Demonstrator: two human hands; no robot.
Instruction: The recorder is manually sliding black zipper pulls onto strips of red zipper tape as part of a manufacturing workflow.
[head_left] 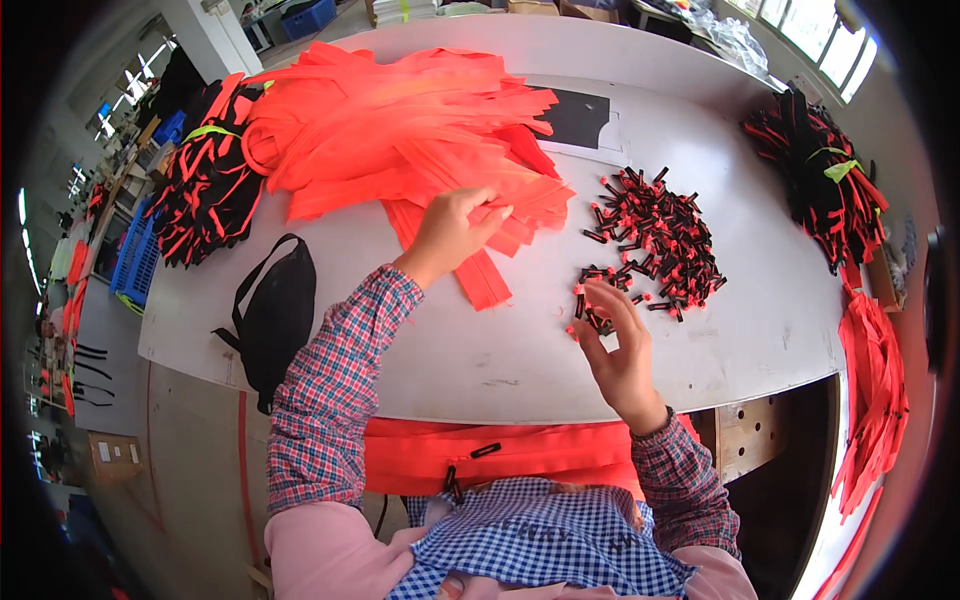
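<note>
Bright orange zipper strips (370, 130) lie in a loose heap over the far left and middle of the white table. My left hand (450, 232) is at the heap's near right side, its fingers closed on the end of an orange zipper strip. To the right spreads a pile of small black zipper sliders with red-orange bits (665, 240). My right hand (622, 355) is over the pile's near left edge, beside a smaller cluster of sliders. Its thumb and fingers are curved and apart, with nothing visible between them.
A black cloth piece with a strap (282, 310) lies at the table's left. Tied black-and-orange bundles (210, 180) stand at the far left, with another bundle (825, 180) at the right. Behind the heap is a black sheet (578, 118). Orange strips lie across my lap (540, 450).
</note>
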